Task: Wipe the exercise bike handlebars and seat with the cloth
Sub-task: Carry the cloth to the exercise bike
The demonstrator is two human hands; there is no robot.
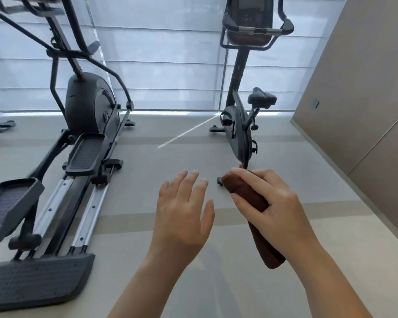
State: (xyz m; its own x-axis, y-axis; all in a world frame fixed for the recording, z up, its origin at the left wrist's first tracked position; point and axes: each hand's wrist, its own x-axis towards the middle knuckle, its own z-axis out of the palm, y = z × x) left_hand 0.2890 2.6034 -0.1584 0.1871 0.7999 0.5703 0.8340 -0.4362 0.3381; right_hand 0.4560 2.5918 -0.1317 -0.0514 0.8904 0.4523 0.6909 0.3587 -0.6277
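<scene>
Right now the R hand (274, 203) grips a brown cloth (244, 189) rolled or folded into a long bundle. Fingers curl over the top, and the thumb wraps it from the near side. One end of the cloth pokes fwd past the fingertips; the other end sticks out below the palm, alongside the wrist.

L hand (182, 216) is wide open, palm down, fingers straight and a bit spread, holding nothing. It sits just beside the cloth's fwd end w/o touching it. Both hands hover above the floor (170, 157), forearms bare.

Exercise bike (239, 131) stands ahead on the R side of the room, near the window and well apart from both hands. Its black seat (262, 98) sits up on its post on the side twd the wall. The handlebars (257, 31) are at the top of the view: a dark loop w/ a silver grip section across the front, below the console. The cloth touches neither seat nor handlebars.

On the L stands an elliptical trainer (90, 99) w/ two dark foot plates and silver rails running twd the camera. Pale window blinds (170, 65) fill the bkgd behind both machines. Beige wall panels (354, 88) run along the R. A thin light streak (189, 131) lies on the floor btw the machines.
</scene>
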